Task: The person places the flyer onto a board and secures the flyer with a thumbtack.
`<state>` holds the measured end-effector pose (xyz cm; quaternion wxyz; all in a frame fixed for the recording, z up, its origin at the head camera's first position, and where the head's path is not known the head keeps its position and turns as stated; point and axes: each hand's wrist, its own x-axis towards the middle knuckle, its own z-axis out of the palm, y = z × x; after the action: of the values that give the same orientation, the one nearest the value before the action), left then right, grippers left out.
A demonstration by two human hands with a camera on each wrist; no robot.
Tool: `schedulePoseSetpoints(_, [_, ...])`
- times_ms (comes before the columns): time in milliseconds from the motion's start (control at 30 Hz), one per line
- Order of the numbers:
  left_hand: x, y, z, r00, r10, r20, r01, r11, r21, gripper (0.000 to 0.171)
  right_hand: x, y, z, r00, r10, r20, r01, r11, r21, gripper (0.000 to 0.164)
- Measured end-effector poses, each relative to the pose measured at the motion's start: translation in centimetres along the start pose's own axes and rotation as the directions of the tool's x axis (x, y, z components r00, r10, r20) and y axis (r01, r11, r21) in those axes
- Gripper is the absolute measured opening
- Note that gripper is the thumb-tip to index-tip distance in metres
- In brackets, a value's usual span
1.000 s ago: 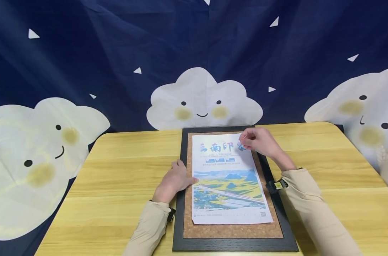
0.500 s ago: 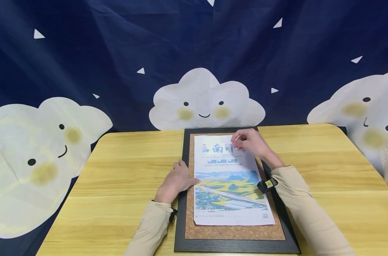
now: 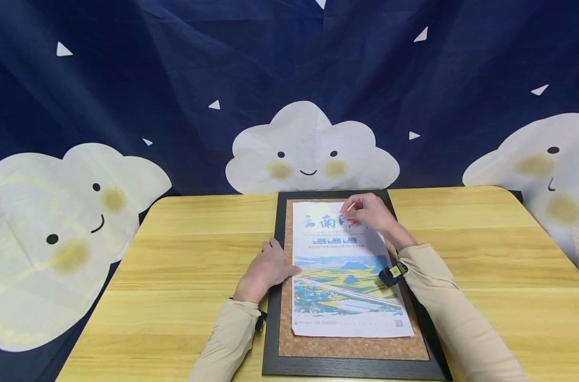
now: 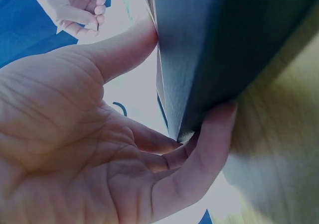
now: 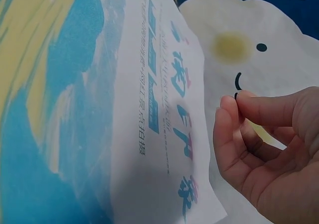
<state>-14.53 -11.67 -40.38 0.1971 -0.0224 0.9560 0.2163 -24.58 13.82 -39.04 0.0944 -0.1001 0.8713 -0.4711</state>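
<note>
A black-framed corkboard (image 3: pixel 351 348) lies on the table, bearing a paper poster (image 3: pixel 347 297) with blue lettering and a yellow-and-blue landscape. My left hand (image 3: pixel 266 269) grips the board's left side. In the left wrist view, its thumb lies over the black frame (image 4: pixel 184 50) and the fingers curl at the outer side. My right hand (image 3: pixel 369 213) hovers above the poster's title, thumb and fingertips pinched together. In the right wrist view, that hand (image 5: pixel 274 149) shows a tiny dark bit at the fingertips; its kind is too small to tell. The poster's top right is partly hidden.
The wooden table (image 3: pixel 189 254) extends to both sides of the board. Behind it hangs a navy cloth (image 3: pixel 184 63) with white clouds, close to the board's far edge. Wrist cameras sit on both sleeves.
My right hand has shifted left from the poster's top right corner to over the title, fingertips still pinched. The left hand keeps its place on the frame. The head view has shifted slightly.
</note>
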Motion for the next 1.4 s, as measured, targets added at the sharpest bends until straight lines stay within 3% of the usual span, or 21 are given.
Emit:
schedulePoseSetpoints(667, [-0.1,0.0,-0.3,1.0,0.002,-0.017,-0.002,1.0,0.009,0.099,0.4,-1.0,0.7,1.0,0.008,0.026,-0.007,1.0,-0.028,0.008])
schedulePoseSetpoints(1400, [-0.1,0.1,-0.2,1.0,0.03,-0.009,-0.03,0.999,0.04,0.098,0.6,-0.5,1.1,0.999,0.024,0.032,-0.023,0.999,-0.039,0.008])
